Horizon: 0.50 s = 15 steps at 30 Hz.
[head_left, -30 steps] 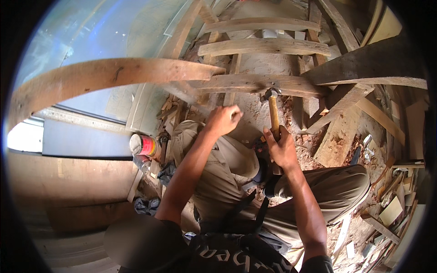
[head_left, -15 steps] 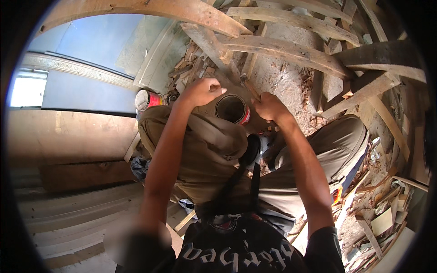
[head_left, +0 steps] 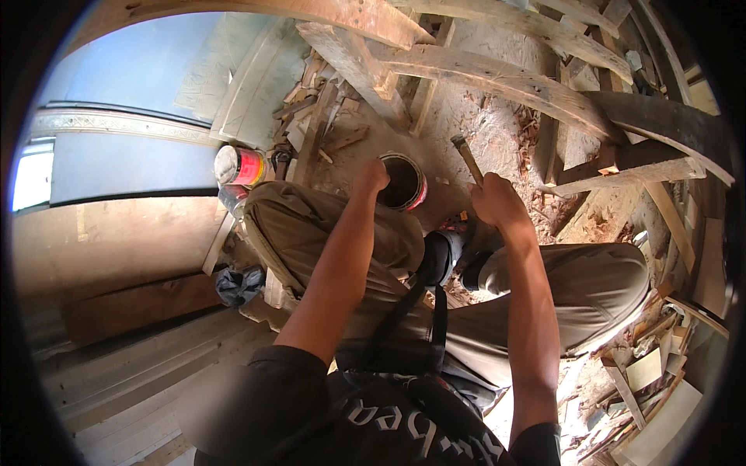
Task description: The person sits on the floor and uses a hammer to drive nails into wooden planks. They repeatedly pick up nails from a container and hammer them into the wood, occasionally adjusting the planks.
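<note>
Between my knees stands a round open can (head_left: 420, 194) with a red label and a dark inside. My left hand (head_left: 371, 175) is at the can's left rim, fingers curled and closed against it; their tips are mostly hidden. In my right hand (head_left: 500, 202) is a hammer (head_left: 469, 159), gripped by its wooden handle. Its small head points up and left, to the right of the can and apart from it.
A second can with a red label (head_left: 249, 166) is beyond my left knee, near blue panels (head_left: 140, 159). Wooden beams (head_left: 497, 81) cross the far side. Scrap wood (head_left: 645, 369) litters the right, and a dark crumpled bag (head_left: 238, 286) lies at left.
My left hand has come down and nearer, from above the can's left side to its rim. My right hand has shifted right and slightly nearer with the hammer, away from the can.
</note>
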Each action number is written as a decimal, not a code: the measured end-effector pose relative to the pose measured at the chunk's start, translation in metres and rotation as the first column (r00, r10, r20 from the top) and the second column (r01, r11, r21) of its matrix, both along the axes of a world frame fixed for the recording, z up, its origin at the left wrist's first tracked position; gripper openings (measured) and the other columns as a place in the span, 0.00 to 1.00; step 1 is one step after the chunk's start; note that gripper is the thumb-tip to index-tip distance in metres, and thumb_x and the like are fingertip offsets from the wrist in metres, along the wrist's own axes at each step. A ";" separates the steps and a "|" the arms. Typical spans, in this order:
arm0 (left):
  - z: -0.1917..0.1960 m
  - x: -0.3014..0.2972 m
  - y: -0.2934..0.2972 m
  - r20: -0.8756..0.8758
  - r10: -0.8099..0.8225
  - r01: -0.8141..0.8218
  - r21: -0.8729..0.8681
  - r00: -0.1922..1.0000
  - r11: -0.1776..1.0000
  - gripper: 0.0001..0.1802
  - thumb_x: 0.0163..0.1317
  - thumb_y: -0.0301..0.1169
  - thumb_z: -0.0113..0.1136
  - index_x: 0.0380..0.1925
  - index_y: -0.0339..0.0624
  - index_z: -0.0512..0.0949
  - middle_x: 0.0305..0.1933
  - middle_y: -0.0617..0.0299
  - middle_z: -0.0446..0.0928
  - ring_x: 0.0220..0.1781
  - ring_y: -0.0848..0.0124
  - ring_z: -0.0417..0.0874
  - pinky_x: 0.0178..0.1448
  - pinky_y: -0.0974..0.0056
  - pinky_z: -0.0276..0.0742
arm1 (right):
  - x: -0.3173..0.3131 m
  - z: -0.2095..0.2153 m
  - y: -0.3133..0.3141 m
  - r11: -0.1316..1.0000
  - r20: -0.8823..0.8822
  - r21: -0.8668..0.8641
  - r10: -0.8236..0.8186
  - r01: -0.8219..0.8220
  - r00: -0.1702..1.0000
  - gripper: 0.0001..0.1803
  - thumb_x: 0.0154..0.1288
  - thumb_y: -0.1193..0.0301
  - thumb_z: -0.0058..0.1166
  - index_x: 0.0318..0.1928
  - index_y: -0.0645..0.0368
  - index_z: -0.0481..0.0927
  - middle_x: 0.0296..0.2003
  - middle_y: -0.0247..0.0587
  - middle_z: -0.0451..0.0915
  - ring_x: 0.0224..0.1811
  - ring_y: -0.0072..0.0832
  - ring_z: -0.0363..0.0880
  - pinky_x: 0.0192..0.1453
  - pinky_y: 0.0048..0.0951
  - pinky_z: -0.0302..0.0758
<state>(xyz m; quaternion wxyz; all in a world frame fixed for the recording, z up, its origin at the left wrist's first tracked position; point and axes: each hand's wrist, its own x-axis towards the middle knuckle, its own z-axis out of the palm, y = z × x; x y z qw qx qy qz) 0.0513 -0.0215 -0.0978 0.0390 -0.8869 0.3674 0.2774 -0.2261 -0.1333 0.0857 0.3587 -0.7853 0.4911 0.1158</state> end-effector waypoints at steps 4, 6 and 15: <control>-0.010 -0.010 -0.015 -0.014 0.068 -0.067 0.079 0.998 0.995 0.17 0.59 0.29 0.60 0.49 0.37 0.82 0.55 0.42 0.81 0.58 0.48 0.82 0.60 0.49 0.79 | -0.005 0.000 0.004 1.000 0.065 0.007 0.011 -0.011 0.998 0.22 0.71 0.58 0.51 0.43 0.69 0.78 0.41 0.69 0.82 0.48 0.61 0.81 0.53 0.54 0.77; -0.046 -0.017 -0.014 -0.042 0.094 -0.091 0.073 0.995 0.993 0.20 0.59 0.30 0.60 0.52 0.38 0.81 0.56 0.42 0.80 0.59 0.47 0.82 0.61 0.49 0.78 | -0.012 0.008 0.006 1.000 0.096 -0.001 0.025 -0.025 0.995 0.22 0.71 0.57 0.51 0.43 0.69 0.77 0.41 0.69 0.81 0.47 0.64 0.81 0.52 0.55 0.77; -0.205 0.000 0.007 -0.043 0.281 -0.282 -0.006 0.959 0.959 0.14 0.66 0.31 0.55 0.47 0.42 0.85 0.53 0.50 0.84 0.57 0.55 0.85 0.57 0.52 0.83 | -0.031 0.006 0.024 0.997 0.181 -0.082 0.003 0.012 0.983 0.20 0.72 0.58 0.51 0.41 0.68 0.76 0.35 0.67 0.80 0.43 0.64 0.79 0.48 0.56 0.73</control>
